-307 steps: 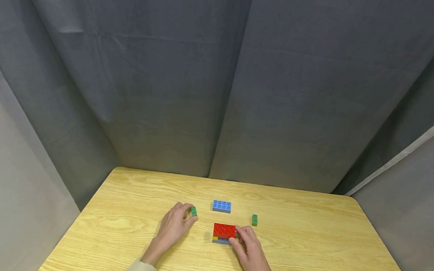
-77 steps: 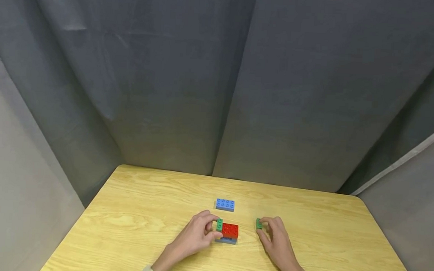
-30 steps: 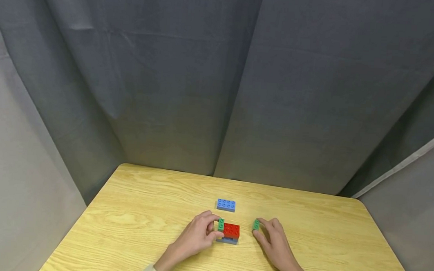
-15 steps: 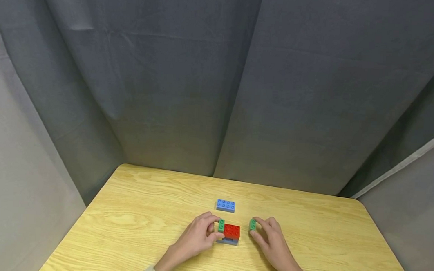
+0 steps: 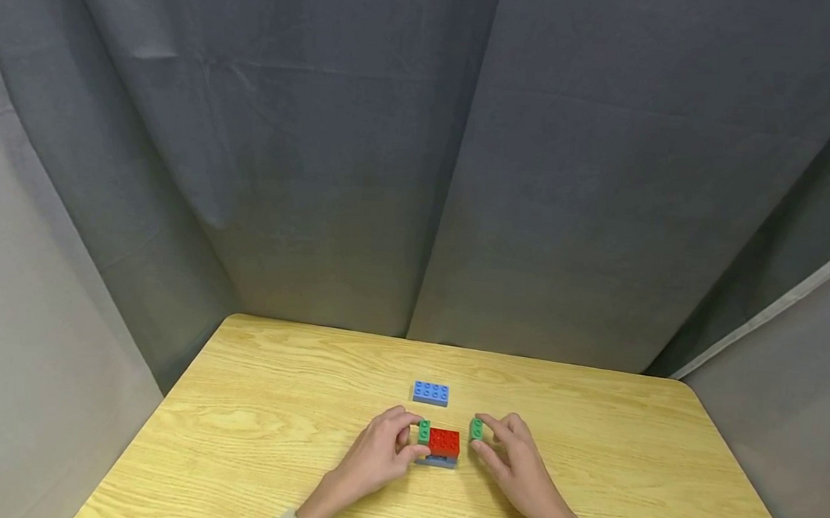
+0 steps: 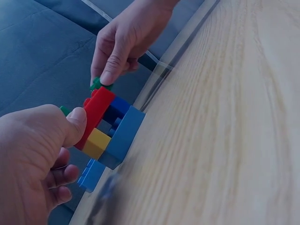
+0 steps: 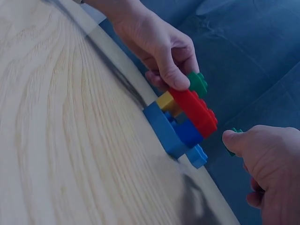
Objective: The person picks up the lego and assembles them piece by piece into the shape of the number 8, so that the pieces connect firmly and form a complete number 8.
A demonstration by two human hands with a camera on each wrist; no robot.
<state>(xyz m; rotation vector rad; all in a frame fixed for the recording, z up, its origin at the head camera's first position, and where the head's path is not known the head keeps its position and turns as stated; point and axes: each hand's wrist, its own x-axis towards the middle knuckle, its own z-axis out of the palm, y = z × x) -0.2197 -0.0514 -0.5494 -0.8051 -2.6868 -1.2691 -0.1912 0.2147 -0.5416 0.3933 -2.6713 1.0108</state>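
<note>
A small stack stands mid-table: a red brick (image 5: 444,441) on a blue base brick (image 5: 436,461), with a yellow brick (image 7: 165,100) between them. My left hand (image 5: 413,436) pinches a small green brick (image 5: 423,431) at the stack's left end. In the left wrist view my thumb (image 6: 75,124) presses by the red brick (image 6: 96,114). My right hand (image 5: 481,439) pinches a second green brick (image 5: 476,429) just right of the stack, close to the red brick's end. That brick (image 6: 99,84) hovers at the red brick's far corner.
A loose blue brick (image 5: 431,393) lies flat just behind the stack. The wooden table (image 5: 251,438) has a rounded far edge. A grey curtain (image 5: 419,173) hangs close behind and at both sides.
My right hand has carried its green brick leftwards, from well right of the stack to right beside the red brick. The left hand has stayed at the stack's left end.
</note>
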